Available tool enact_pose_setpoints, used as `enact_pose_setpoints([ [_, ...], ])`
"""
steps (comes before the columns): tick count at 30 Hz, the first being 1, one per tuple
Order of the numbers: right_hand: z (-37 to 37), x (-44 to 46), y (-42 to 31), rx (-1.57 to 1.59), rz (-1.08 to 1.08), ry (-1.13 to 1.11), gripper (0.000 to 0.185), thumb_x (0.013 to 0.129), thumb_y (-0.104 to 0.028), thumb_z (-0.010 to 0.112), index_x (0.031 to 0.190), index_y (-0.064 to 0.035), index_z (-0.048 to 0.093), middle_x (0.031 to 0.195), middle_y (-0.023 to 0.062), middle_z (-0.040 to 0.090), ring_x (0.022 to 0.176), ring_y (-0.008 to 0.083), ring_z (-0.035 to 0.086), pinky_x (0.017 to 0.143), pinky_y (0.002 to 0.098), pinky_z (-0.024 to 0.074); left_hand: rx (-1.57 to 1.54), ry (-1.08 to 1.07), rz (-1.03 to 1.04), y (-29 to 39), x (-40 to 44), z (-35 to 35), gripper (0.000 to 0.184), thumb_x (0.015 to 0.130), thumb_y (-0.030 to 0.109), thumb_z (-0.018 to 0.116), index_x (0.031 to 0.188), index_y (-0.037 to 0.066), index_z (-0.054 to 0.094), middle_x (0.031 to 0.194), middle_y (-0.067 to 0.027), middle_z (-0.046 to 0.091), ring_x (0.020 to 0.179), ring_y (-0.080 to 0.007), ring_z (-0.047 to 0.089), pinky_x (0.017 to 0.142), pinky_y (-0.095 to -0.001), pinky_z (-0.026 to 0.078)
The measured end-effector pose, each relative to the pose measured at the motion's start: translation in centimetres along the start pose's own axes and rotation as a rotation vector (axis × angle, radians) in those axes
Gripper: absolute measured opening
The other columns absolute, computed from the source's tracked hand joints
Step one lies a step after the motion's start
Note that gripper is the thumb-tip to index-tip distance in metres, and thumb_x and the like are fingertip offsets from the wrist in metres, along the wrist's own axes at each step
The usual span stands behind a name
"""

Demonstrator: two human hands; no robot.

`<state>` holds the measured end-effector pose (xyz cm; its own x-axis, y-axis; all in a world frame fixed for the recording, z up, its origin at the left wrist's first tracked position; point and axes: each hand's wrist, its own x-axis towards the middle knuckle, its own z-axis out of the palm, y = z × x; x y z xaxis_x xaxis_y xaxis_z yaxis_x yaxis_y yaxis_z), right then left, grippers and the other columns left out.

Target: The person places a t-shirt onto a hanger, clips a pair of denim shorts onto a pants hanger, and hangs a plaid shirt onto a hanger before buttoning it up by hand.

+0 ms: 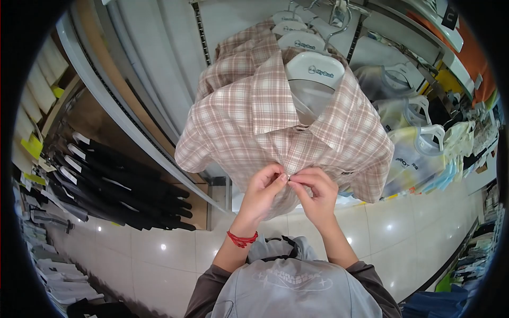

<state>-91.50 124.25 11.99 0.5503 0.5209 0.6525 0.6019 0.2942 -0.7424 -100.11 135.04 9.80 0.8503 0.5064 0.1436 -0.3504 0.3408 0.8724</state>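
Note:
A pink and white plaid shirt (228, 122) hangs in front of me on a white hanger (314, 69) with a printed logo. Its collar is spread and the front closes below it. My left hand (265, 185), with a red bracelet (242, 239) at the wrist, pinches the shirt front near the middle. Opposite it, my right hand (316, 192) pinches the same spot, thumb and finger almost meeting the left ones. A small dark button (289, 178) shows between the fingertips. The cloth right under the fingers is partly hidden.
More plaid shirts (233, 47) hang behind this one on a metal rail. Tie-dye tops (413, 159) hang at the right. Black garments (116, 185) hang on the left, beside a metal upright (116, 90). Pale tiles (164, 265) cover the floor.

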Motion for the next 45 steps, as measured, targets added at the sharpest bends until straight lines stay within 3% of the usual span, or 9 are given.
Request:
enact_pose_setpoints([
  [11,-0.9,0.3,0.9,-0.232,-0.277,0.042,0.016,0.067,0.004,0.069,0.082,0.0014,0.064,0.086,0.0121,0.064,0.071,0.02,0.063,0.063,0.0262,0.0504,-0.033,-0.006,-0.061,1.8,-1.4,2.1,0.006,0.087,0.009,0.053,0.089,0.003,0.051,0.082,0.0022,0.052,0.074,-0.004,0.046,0.066,-0.0189,0.037],
  [14,0.0,0.1,0.7,0.067,-0.037,0.109,0.017,0.068,0.003,0.068,0.084,0.0013,0.063,0.085,0.012,0.064,0.073,0.0204,0.063,0.063,0.0268,0.0504,0.103,0.031,-0.003,2.0,-1.2,2.5,0.007,0.088,0.009,0.053,0.09,0.004,0.05,0.081,0.0027,0.051,0.076,-0.0036,0.047,0.069,-0.0191,0.037],
  [21,-1.3,0.5,1.6,0.082,-0.003,-0.083,0.014,0.072,0.004,0.065,0.084,0.0005,0.062,0.082,0.011,0.061,0.073,0.0179,0.06,0.064,0.0276,0.0495,0.264,0.016,0.178,0.3,-1.0,1.6,0.007,0.085,0.003,0.052,0.091,0.003,0.047,0.089,-0.001,0.05,0.085,-0.0082,0.048,0.074,-0.0223,0.04],
  [27,-2.3,0.2,1.5,0.395,0.218,-0.168,0.012,0.078,0.002,0.061,0.089,0.0001,0.057,0.085,0.0057,0.056,0.081,0.0132,0.057,0.069,0.0249,0.0469,0.931,0.025,0.432,-2.3,-2.2,-2.8,0.035,0.075,-0.003,0.059,0.107,0.001,0.044,0.103,-0.009,0.048,0.097,-0.0194,0.05,0.086,-0.0303,0.041],
  [33,-1.3,-0.9,2.1,0.701,0.358,-0.213,0.013,0.083,0.002,0.056,0.094,-0.0006,0.05,0.089,0.0057,0.054,0.082,0.0127,0.056,0.073,0.0244,0.0465,0.448,-0.089,0.172,-5.4,-2.6,-1.9,0.046,0.074,-0.004,0.061,0.115,0.0,0.04,0.108,-0.0079,0.045,0.107,-0.0174,0.046,0.089,-0.0318,0.041],
  [35,-0.5,-1.1,1.9,0.805,0.432,-0.227,0.013,0.084,0.002,0.055,0.094,-0.0015,0.048,0.089,0.0059,0.053,0.082,0.0132,0.057,0.073,0.0245,0.0465,0.382,-0.033,0.173,-5.5,-2.6,-1.6,0.033,0.077,-0.004,0.059,0.107,-0.001,0.045,0.101,-0.0074,0.049,0.096,-0.014,0.051,0.081,-0.0278,0.044],
  [38,0.6,-1.8,2.2,0.686,0.35,-0.095,0.022,0.08,-0.003,0.062,0.094,-0.0034,0.045,0.089,0.0059,0.05,0.081,0.0139,0.054,0.073,0.0265,0.0454,0.384,0.046,0.213,-5.5,-2.3,-1.8,0.02,0.08,-0.001,0.059,0.098,-0.001,0.049,0.091,-0.0075,0.052,0.081,-0.0122,0.055,0.071,-0.0244,0.046],
  [42,1.7,-3.0,2.6,0.115,-0.011,-0.065,0.043,0.067,-0.009,0.075,0.095,-0.0055,0.042,0.087,0.0072,0.045,0.077,0.0156,0.046,0.072,0.03,0.0416,0.363,0.125,0.26,-5.3,-2.7,-1.5,0.012,0.082,-0.002,0.056,0.091,-0.001,0.049,0.086,-0.0063,0.052,0.077,-0.0103,0.054,0.067,-0.023,0.045],
  [45,2.0,-5.8,4.1,0.081,0.218,-0.108,0.042,0.069,-0.008,0.072,0.099,-0.0039,0.043,0.089,0.0081,0.046,0.08,0.0166,0.05,0.072,0.0297,0.0433,0.357,0.119,0.299,-5.2,-2.8,-1.8,0.011,0.083,-0.001,0.055,0.09,0.0,0.047,0.085,-0.0051,0.05,0.074,-0.0099,0.052,0.066,-0.0226,0.044],
])
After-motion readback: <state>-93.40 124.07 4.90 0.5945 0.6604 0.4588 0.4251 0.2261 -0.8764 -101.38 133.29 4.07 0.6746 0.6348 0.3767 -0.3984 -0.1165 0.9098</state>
